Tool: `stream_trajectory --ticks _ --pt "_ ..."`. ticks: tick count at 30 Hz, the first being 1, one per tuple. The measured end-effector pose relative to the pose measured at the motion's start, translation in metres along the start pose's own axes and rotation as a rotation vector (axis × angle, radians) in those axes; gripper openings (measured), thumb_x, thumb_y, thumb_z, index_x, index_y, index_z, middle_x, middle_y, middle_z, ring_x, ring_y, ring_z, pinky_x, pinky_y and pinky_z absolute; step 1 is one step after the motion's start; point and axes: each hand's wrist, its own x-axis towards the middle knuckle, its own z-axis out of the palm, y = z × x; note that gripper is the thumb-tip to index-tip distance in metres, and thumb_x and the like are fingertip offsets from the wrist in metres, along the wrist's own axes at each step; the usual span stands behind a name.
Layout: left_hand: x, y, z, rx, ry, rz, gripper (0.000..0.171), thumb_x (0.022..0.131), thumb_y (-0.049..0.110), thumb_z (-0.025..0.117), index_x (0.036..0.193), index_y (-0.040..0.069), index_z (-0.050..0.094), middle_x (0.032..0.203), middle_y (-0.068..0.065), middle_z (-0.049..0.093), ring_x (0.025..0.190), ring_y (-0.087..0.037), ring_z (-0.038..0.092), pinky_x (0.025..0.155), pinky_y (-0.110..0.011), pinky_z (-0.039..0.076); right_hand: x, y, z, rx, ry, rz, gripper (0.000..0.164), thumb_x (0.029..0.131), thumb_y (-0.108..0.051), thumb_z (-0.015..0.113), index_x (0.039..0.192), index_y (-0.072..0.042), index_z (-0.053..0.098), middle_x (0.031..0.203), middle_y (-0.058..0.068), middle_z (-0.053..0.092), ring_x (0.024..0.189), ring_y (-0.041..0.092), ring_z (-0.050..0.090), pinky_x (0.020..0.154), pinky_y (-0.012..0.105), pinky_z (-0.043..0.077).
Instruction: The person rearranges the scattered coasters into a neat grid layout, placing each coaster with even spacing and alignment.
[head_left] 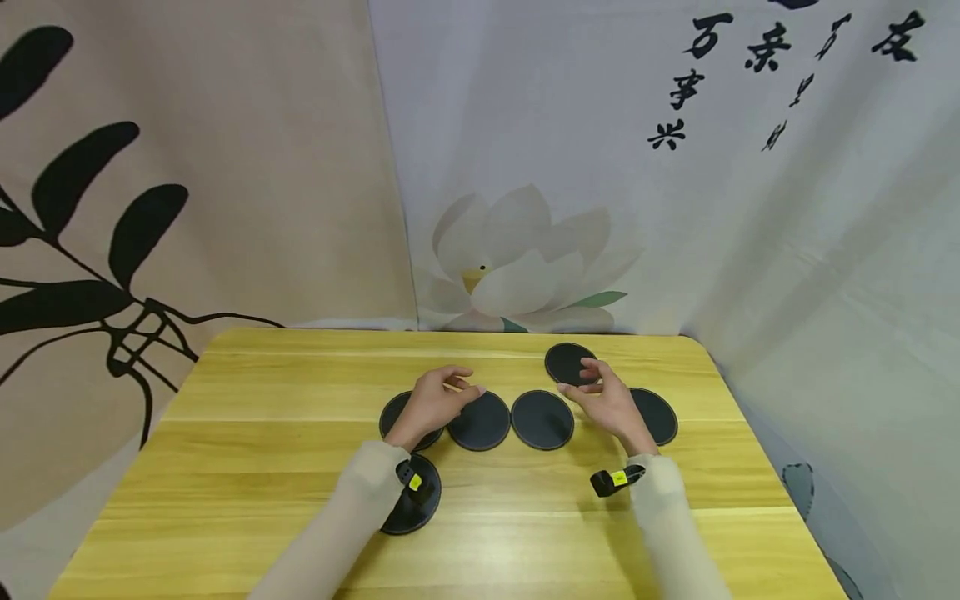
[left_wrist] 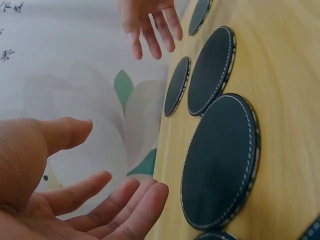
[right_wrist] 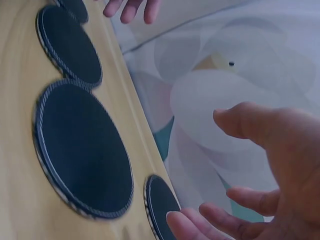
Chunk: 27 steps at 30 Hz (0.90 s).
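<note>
Several round black coasters with pale stitched rims lie on the table. Three stand side by side in a row: a left coaster (head_left: pixel 392 410), a middle coaster (head_left: pixel 483 425) and a right coaster (head_left: pixel 542 420). My left hand (head_left: pixel 437 402) hovers over the left and middle ones, its fingers relaxed and holding nothing. Empty too, my right hand (head_left: pixel 609 407) is between the back coaster (head_left: pixel 567 362) and the far-right coaster (head_left: pixel 657 417), partly covering both. In the right wrist view, the right hand's fingers (right_wrist: pixel 250 205) are loosely spread, thumb apart from them.
Near my left wrist lies another coaster (head_left: pixel 420 508), partly under the forearm in the head view. The wooden table (head_left: pixel 525 550) ends at the back against a printed cloth (head_left: pixel 525 125) with a lotus and characters. Cloth also hangs along the right side.
</note>
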Motion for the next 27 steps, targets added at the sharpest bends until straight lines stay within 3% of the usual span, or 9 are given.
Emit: stream_trajectory --ticks 4,13,18,27 --pt "0.011 0.002 0.006 -0.03 -0.025 -0.021 0.048 0.095 0.037 0.074 0.135 0.014 0.066 0.118 -0.012 0.068 0.098 -0.034 0.072 0.076 -0.036 0.062 0.009 0.006 -0.011 -0.02 -0.009 0.016 0.088 0.093 -0.057 0.069 0.16 -0.014 0.031 0.153 0.016 0.046 0.135 0.037 0.054 0.101 0.052 0.053" --pt "0.034 0.003 0.023 -0.024 -0.078 -0.028 0.054 0.095 0.038 0.073 0.139 0.008 0.063 0.118 -0.013 0.068 0.091 -0.029 0.069 0.074 -0.032 0.057 0.026 0.021 -0.027 -0.039 -0.039 0.063 0.09 0.094 -0.055 0.069 0.161 -0.012 0.029 0.156 0.021 0.042 0.139 0.042 0.049 0.105 0.053 0.052" --pt "0.047 0.006 0.037 -0.053 -0.113 -0.033 0.052 0.097 0.032 0.072 0.14 0.004 0.061 0.115 -0.014 0.068 0.089 -0.038 0.07 0.074 -0.039 0.058 0.035 0.028 -0.031 -0.072 -0.058 0.07 0.089 0.094 -0.054 0.068 0.161 -0.01 0.03 0.156 0.023 0.041 0.139 0.045 0.048 0.107 0.056 0.049" --pt "0.072 0.02 0.06 -0.086 -0.163 -0.069 0.054 0.098 0.033 0.071 0.142 0.005 0.059 0.118 -0.014 0.068 0.079 -0.031 0.066 0.08 -0.045 0.06 0.052 0.039 -0.034 -0.107 -0.093 0.074 0.082 0.098 -0.047 0.066 0.16 -0.007 0.03 0.155 0.029 0.041 0.138 0.047 0.047 0.108 0.061 0.046"
